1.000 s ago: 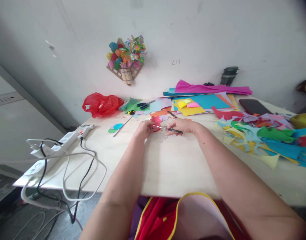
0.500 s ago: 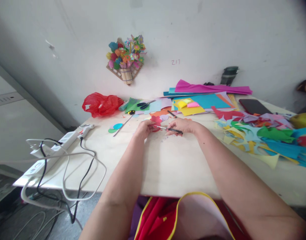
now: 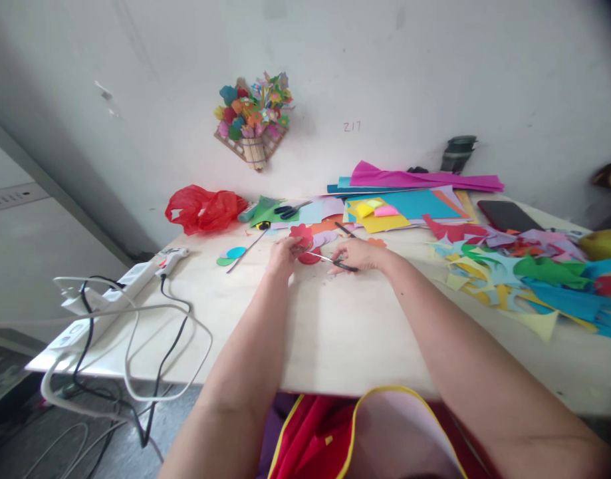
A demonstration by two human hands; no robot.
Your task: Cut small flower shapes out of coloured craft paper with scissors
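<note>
A red paper flower (image 3: 301,235) with scalloped edges is pinched in my left hand (image 3: 284,254). My right hand (image 3: 356,254) is closed on the handles of a pair of scissors (image 3: 346,267), whose blades point left toward the flower. Just below the flower, near the blade tips, lies another red paper piece (image 3: 310,256). Lilac paper circles (image 3: 324,239) rest on the table behind the blades. An orange paper shape (image 3: 377,243) is beyond my right hand.
Colored scraps (image 3: 524,273) cover the right of the table (image 3: 355,332). Paper sheets (image 3: 415,203), a phone (image 3: 509,216) and dark scissors (image 3: 288,211) lie at the back. A red bag (image 3: 203,207) and a power strip (image 3: 110,299) with cables are left.
My left hand has shifted slightly left with the red flower, uncovering the red piece below it. My right hand has moved slightly left, and the scissors have tilted.
</note>
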